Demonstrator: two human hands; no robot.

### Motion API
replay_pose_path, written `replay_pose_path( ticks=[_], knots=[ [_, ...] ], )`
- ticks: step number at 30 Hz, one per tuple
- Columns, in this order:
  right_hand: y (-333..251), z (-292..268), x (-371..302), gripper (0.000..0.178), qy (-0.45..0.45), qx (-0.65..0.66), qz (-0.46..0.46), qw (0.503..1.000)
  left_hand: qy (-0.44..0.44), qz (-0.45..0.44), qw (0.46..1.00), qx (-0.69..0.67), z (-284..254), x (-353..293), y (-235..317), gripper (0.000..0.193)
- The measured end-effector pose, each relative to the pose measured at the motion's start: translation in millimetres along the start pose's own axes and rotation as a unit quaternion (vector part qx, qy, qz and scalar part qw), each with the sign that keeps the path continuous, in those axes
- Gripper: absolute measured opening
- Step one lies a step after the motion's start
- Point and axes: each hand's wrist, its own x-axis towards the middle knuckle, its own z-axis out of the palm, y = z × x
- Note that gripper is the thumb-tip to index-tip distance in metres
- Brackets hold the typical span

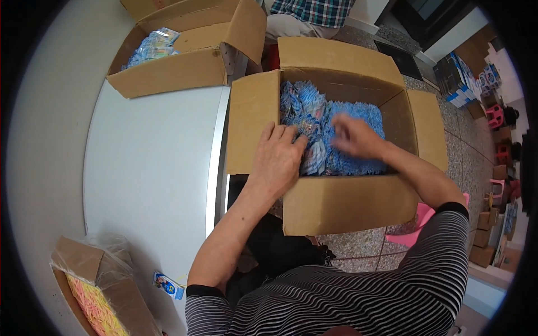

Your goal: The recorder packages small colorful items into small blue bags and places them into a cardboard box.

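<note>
An open cardboard box [350, 204] stands in front of me with its flaps folded out. Inside lie small blue-and-white plastic packets [357, 116], stacked in rows with zigzag edges. My left hand [280, 150] reaches over the box's left side. Its fingers are spread and lie on the packets of the left row, and I see nothing held in them. Above the right-hand packets is my right hand [358, 136], smeared by motion. Its fingers look bent, but whether they hold anything is not visible.
A white table [154, 145] is on the left. On it are another open box [174, 78] with packets [152, 49], a carton of pink and yellow sticks [95, 305] and a loose packet [168, 285]. A person [314, 17] sits beyond. A pink stool [412, 229] is below the box.
</note>
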Motion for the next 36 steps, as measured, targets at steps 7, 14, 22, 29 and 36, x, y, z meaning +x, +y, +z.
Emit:
replay_pose_path(
  ticks=[7, 14, 22, 29, 36],
  knots=[
    [-6, 23, -2, 0.05, -0.224, -0.243, -0.24, 0.913, 0.015, -0.029, 0.988, -0.153, 6, 4, -14, 0.026],
    [2, 33, 24, 0.035, -0.2, -0.162, -0.283, 0.924, 0.079, -0.08, 0.959, -0.259, 18, -1, -23, 0.015],
    [-1, -27, 9, 0.032, -0.191, 0.107, -0.095, 0.971, 0.013, -0.02, 0.985, -0.174, 1, 38, -8, 0.022],
    [32, -92, 10, 0.027, -0.082, 0.048, -0.027, 0.995, -0.21, 0.184, 0.953, 0.113, 63, 117, 19, 0.024],
    [51, -100, 37, 0.025, -0.119, -0.014, -0.004, 0.993, -0.428, 0.212, 0.832, 0.282, 125, 179, 2, 0.036]
  ],
)
